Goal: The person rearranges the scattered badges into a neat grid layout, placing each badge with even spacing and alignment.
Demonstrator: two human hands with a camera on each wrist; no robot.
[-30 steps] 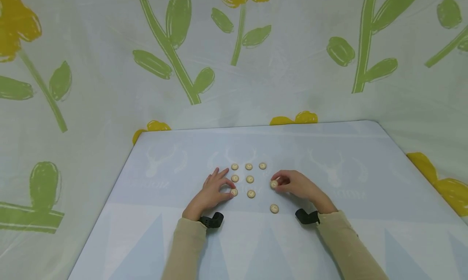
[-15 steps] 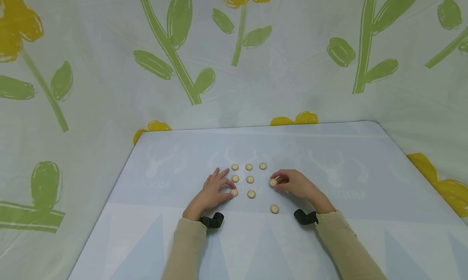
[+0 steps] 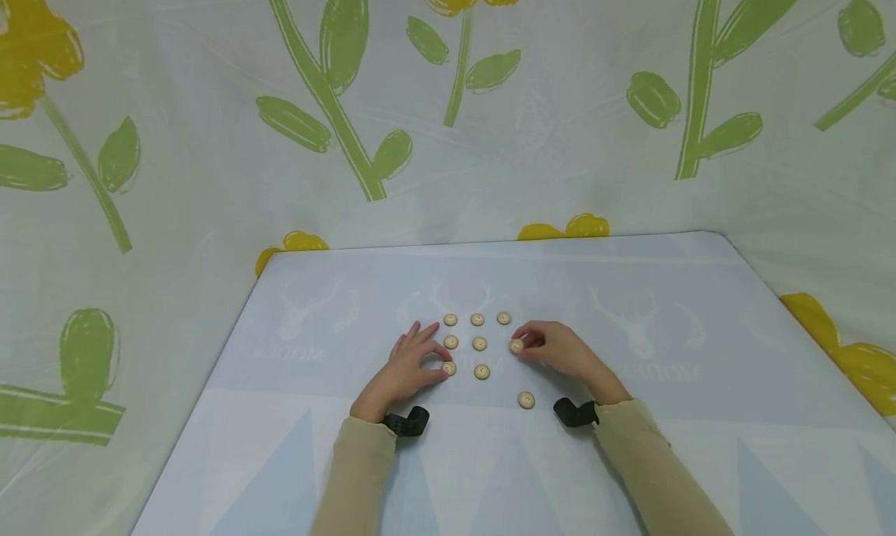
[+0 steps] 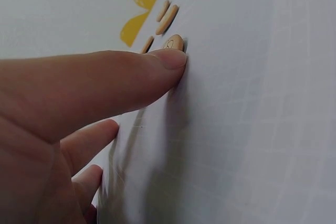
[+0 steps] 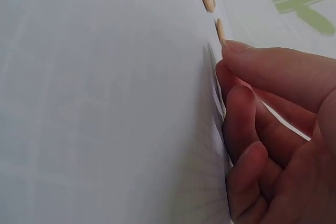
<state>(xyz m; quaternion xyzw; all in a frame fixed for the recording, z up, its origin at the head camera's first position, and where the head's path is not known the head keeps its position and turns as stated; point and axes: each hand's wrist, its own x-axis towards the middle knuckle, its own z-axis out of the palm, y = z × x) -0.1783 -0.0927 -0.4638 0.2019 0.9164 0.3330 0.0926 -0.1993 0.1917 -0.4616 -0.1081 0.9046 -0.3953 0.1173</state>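
Several round, pale wooden buttons lie in rows on the table. My left hand (image 3: 406, 373) rests at the near left of the rows, its thumb and index finger pinching the near-left button (image 3: 449, 369). In the left wrist view the thumb covers the lower part of that button (image 4: 173, 41). On the right side, my right hand (image 3: 560, 353) pinches another button (image 3: 516, 346) between thumb and fingertips, just right of the middle row's central button (image 3: 479, 344). From the right wrist camera, thumb and fingers of the right hand (image 5: 273, 124) meet close to the tabletop.
Three buttons form the far row, with its middle button (image 3: 477, 319) between two others. A single button (image 3: 526, 400) lies nearer me, right of the near-row button (image 3: 482, 372). The table (image 3: 294, 427) has a pale patterned cover; a flower-print curtain (image 3: 210, 131) hangs behind it.
My right hand has moved slightly left and away from me with its button, toward the middle row. The left hand has stayed in place on its button.
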